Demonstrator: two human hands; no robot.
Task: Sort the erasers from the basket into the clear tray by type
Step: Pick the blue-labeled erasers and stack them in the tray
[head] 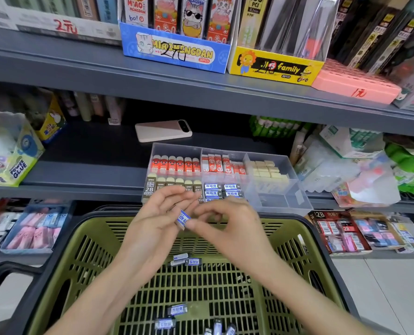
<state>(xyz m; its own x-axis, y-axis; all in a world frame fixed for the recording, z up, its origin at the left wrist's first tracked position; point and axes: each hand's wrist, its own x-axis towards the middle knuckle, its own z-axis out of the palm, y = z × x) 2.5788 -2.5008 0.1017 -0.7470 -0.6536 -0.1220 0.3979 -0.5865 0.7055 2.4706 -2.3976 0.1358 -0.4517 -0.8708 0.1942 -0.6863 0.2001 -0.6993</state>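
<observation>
My right hand [227,228] pinching blue-white eraser [183,220]; my left hand [157,213], half open, gripping its other end, above far rim of basket [80,250]. Risks:
- grip slipping during handover, eraser dropping among leftovers [185,259]
- misfiling beside blue stack [222,193] at front edge of clear tray [283,201]

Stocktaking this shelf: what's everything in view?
basket: 1, olive, foreground
loose erasers: several, blue-white, basket floor
held eraser: 1, blue-white, above basket
clear tray: 1, transparent, behind basket
red erasers: row, tray back left
red-white erasers: several, tray back middle
cream erasers: many, tray back right
brown 2B erasers: row, tray front left
blue-label erasers: several, tray front middle
phone: 1, pink, behind tray
other stock: many, mixed, surrounding shelves
left hand: 1, pinching held eraser
right hand: 1, pinching held eraser
</observation>
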